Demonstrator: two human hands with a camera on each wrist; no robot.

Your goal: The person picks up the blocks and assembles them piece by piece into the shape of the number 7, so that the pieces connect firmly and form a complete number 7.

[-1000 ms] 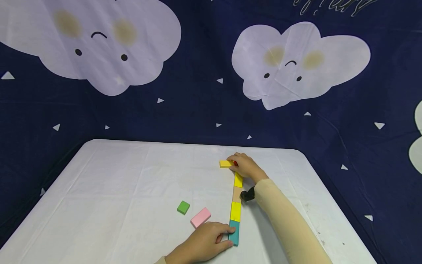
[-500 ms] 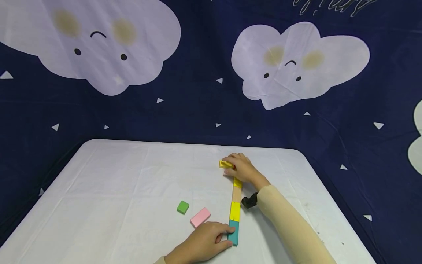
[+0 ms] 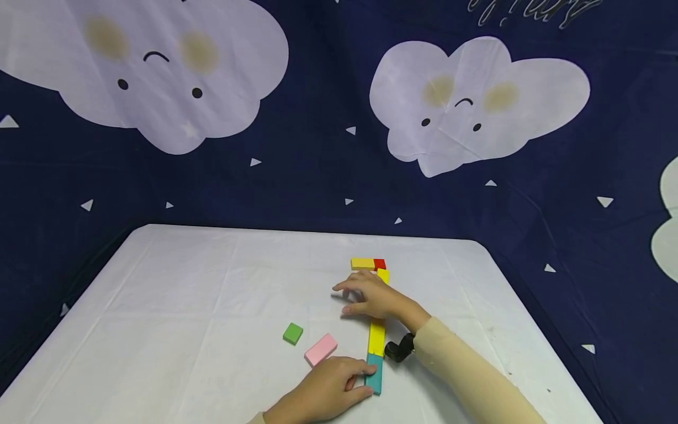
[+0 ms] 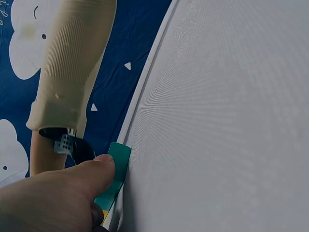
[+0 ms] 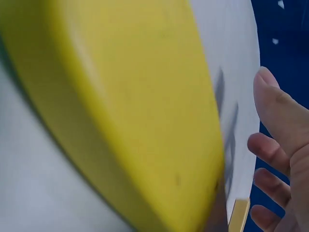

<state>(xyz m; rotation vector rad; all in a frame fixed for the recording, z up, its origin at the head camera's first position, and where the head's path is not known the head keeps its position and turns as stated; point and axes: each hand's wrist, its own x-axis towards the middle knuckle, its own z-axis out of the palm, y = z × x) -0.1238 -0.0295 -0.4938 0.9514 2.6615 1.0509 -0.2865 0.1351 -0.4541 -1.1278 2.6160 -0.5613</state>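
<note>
In the head view a line of wooden blocks runs away from me across the white table. My left hand (image 3: 331, 386) is at its near end, with thumb and fingers on a teal block (image 3: 374, 377); the left wrist view shows the thumb (image 4: 99, 174) against this teal block (image 4: 120, 162). Above the middle of the line is my right hand (image 3: 371, 297), fingers spread and holding nothing. It covers part of the row. A yellow block (image 3: 376, 338) adjoins the teal one, and another yellow block (image 3: 383, 275) lies farther off. At the far end, a red block (image 3: 379, 264) touches a yellow block (image 3: 362, 264) lying crosswise.
Left of the line lie a pink block (image 3: 321, 350) and a small green block (image 3: 293, 333). A black wrist camera (image 3: 399, 348) sits under my right sleeve, close to the row. Behind the table (image 3: 212, 294) hangs a dark blue cloth with clouds (image 3: 477, 106).
My right hand has let go at the red block and drawn back toward me, uncovering the far corner of the line. My left hand stays on the teal block.
</note>
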